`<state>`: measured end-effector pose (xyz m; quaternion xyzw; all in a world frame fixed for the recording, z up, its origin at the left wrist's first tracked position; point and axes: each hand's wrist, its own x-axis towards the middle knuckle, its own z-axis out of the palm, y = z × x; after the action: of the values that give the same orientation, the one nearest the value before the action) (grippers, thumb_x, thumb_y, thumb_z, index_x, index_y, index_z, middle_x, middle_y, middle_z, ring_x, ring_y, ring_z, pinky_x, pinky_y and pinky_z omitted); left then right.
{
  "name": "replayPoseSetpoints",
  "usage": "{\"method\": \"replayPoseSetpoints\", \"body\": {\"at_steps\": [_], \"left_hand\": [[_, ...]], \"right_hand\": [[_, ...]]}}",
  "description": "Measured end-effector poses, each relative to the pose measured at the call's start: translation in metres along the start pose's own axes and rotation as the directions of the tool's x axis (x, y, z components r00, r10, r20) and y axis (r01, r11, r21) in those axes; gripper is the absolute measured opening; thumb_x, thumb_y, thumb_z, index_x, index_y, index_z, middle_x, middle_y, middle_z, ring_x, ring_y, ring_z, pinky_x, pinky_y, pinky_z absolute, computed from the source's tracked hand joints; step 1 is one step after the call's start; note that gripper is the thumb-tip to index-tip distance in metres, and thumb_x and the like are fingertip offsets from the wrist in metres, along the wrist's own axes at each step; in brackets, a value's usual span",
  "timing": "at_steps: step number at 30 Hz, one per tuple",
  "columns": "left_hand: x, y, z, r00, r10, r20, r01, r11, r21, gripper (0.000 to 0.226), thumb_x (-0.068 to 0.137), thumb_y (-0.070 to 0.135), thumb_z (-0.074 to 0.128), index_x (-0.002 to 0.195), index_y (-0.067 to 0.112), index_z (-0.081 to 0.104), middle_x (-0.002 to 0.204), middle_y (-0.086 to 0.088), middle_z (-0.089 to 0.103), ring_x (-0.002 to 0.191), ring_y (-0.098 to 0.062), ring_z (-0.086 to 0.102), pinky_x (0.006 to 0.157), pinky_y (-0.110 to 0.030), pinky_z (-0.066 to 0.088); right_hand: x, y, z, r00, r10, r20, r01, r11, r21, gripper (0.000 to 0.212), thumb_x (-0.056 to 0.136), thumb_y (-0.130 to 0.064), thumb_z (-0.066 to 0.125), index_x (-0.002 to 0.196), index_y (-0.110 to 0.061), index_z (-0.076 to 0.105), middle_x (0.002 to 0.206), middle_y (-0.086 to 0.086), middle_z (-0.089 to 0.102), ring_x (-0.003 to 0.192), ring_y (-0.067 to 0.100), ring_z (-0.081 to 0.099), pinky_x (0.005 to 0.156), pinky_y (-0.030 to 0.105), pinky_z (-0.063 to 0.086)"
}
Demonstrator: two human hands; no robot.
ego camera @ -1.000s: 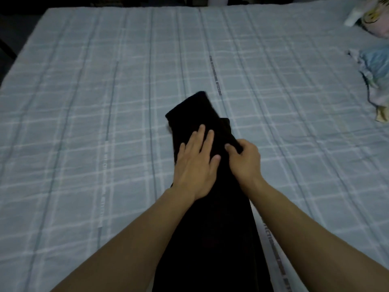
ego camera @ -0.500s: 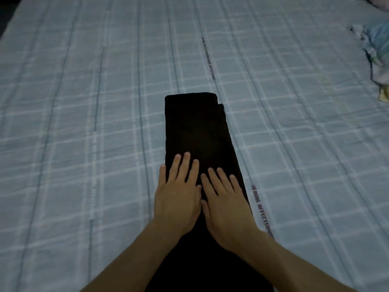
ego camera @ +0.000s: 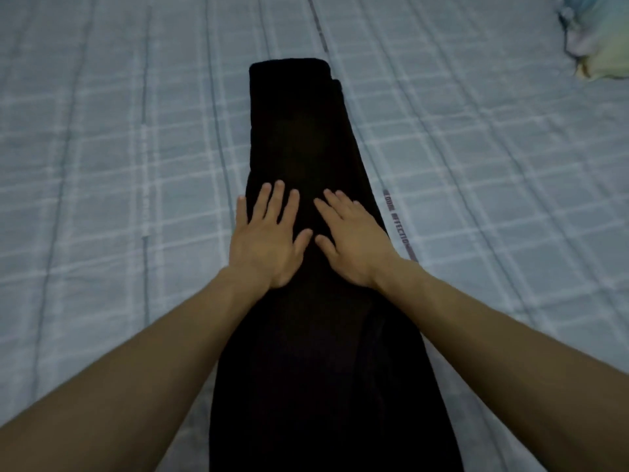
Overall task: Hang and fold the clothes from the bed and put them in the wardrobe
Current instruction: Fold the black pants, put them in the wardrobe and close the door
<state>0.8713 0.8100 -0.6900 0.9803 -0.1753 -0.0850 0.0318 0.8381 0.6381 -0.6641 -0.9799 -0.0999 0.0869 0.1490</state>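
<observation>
A long black folded garment (ego camera: 306, 137) lies flat on the bed, running from the bottom centre of the frame up to a squared-off far end in the upper centre. A second layer edge shows slightly offset along its upper right side. The left hand (ego camera: 263, 240) rests palm down on the garment at mid-frame, fingers straight and spread, little finger at the cloth's left edge. The right hand (ego camera: 350, 238) lies flat beside it, fingers extended, thumbs nearly meeting. Neither hand grips anything. The pale blue checked bedsheet (ego camera: 119, 165) fills the frame. A bundle of light-coloured clothing (ego camera: 599, 39) sits in the upper right corner, well apart.
</observation>
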Motion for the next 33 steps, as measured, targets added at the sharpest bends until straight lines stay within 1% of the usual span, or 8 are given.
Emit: {"method": "replayPoseSetpoints", "body": {"at_steps": [7, 12, 18, 23, 26, 28, 30, 33], "left_hand": [[-0.095, 0.02, -0.004, 0.998, 0.052, 0.026, -0.051, 0.998, -0.023, 0.073, 0.096, 0.059, 0.006, 0.159, 0.022, 0.003, 0.166, -0.005, -0.004, 0.153, -0.022, -0.009, 0.123, -0.048, -0.005], [-0.121, 0.039, -0.002, 0.989, 0.146, 0.036, -0.145, 0.989, -0.03, 0.069, 0.097, 0.055, 0.003, 0.158, 0.024, 0.005, 0.166, -0.004, -0.001, 0.153, -0.021, -0.006, 0.123, -0.047, -0.004], [-0.127, 0.044, 0.0, 0.99, 0.136, 0.048, -0.134, 0.99, -0.052, 0.067, 0.096, 0.052, 0.004, 0.158, 0.025, 0.006, 0.167, -0.004, 0.002, 0.153, -0.022, -0.002, 0.123, -0.046, 0.0], [-0.127, 0.045, -0.004, 0.988, 0.137, 0.065, -0.135, 0.99, -0.041, 0.068, 0.096, 0.052, 0.005, 0.158, 0.024, 0.005, 0.167, -0.005, 0.001, 0.153, -0.022, -0.002, 0.124, -0.047, 0.003], [-0.128, 0.046, -0.007, 0.99, 0.135, 0.044, -0.129, 0.985, -0.114, 0.068, 0.096, 0.055, 0.003, 0.158, 0.026, 0.006, 0.166, -0.004, 0.003, 0.153, -0.021, 0.0, 0.124, -0.047, 0.004], [-0.13, 0.048, -0.007, 0.989, 0.14, 0.039, -0.131, 0.974, -0.183, 0.068, 0.096, 0.061, 0.0, 0.157, 0.031, 0.004, 0.166, -0.002, 0.003, 0.153, -0.02, 0.0, 0.124, -0.048, 0.004], [-0.132, 0.049, -0.005, 0.984, 0.163, 0.066, -0.153, 0.978, -0.142, 0.069, 0.095, 0.064, -0.001, 0.157, 0.035, 0.0, 0.166, -0.001, -0.002, 0.153, -0.021, -0.004, 0.124, -0.05, 0.002], [-0.136, 0.049, 0.001, 0.978, 0.172, 0.121, -0.172, 0.985, -0.012, 0.069, 0.096, 0.064, 0.005, 0.156, 0.034, -0.007, 0.166, -0.002, -0.011, 0.152, -0.023, -0.013, 0.123, -0.051, -0.003]], "right_hand": [[-0.134, -0.028, -0.003, 0.921, 0.335, -0.198, -0.241, 0.89, 0.386, 0.044, 0.102, -0.01, 0.043, 0.146, -0.012, 0.04, 0.15, 0.007, 0.04, 0.135, 0.012, 0.038, 0.116, 0.017, 0.024], [-0.188, -0.046, 0.011, 0.897, 0.441, 0.012, -0.363, 0.722, 0.589, 0.062, 0.098, -0.019, 0.055, 0.153, -0.027, 0.025, 0.117, -0.01, 0.058, 0.098, -0.001, 0.058, 0.084, 0.008, 0.043], [-0.201, -0.065, 0.019, 0.909, 0.416, -0.035, -0.314, 0.736, 0.6, 0.05, 0.099, -0.042, 0.051, 0.144, -0.022, 0.043, 0.085, -0.016, 0.061, 0.085, -0.003, 0.06, 0.072, 0.009, 0.047], [-0.205, -0.072, 0.018, 0.92, 0.385, -0.073, -0.305, 0.822, 0.481, 0.037, 0.101, -0.029, 0.051, 0.137, -0.02, 0.05, 0.113, -0.009, 0.059, 0.092, -0.002, 0.053, 0.086, 0.013, 0.046], [-0.209, -0.061, 0.008, 0.825, 0.486, -0.289, -0.319, 0.822, 0.471, 0.026, 0.1, -0.022, 0.051, 0.123, -0.016, 0.059, 0.106, -0.008, 0.059, 0.087, -0.003, 0.049, 0.08, 0.004, 0.037], [-0.215, -0.049, 0.001, 0.74, 0.543, -0.398, -0.38, 0.825, 0.419, 0.022, 0.098, -0.023, 0.051, 0.117, -0.016, 0.059, 0.102, -0.006, 0.057, 0.08, 0.004, 0.053, 0.073, 0.014, 0.043], [-0.223, -0.039, 0.002, 0.751, 0.582, -0.311, -0.497, 0.809, 0.315, 0.024, 0.099, -0.024, 0.051, 0.121, -0.017, 0.056, 0.108, 0.001, 0.055, 0.074, 0.014, 0.056, 0.064, 0.028, 0.049], [-0.228, -0.034, 0.011, 0.785, 0.608, -0.12, -0.588, 0.792, 0.167, 0.041, 0.098, -0.025, 0.055, 0.137, -0.017, 0.047, 0.127, 0.009, 0.05, 0.096, 0.02, 0.059, 0.083, 0.033, 0.051]]}}
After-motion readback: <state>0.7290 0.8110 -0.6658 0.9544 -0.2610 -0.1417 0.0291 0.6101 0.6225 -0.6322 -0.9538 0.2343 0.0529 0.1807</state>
